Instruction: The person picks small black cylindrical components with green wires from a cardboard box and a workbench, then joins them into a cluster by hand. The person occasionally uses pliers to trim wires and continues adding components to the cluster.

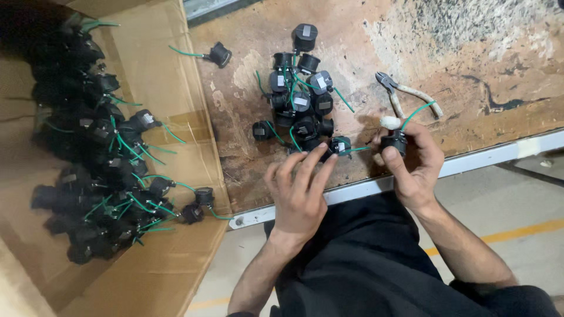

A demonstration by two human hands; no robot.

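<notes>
Black socket (394,142) in right hand (414,167), left hand (301,186) on pile (301,103)

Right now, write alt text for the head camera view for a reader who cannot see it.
The right hand holds a small black part with a green wire while the left hand reaches into a pile of similar black parts on a worn wooden workbench. Cutting pliers lie nearby, and a cardboard box to the left holds many more parts.
</notes>
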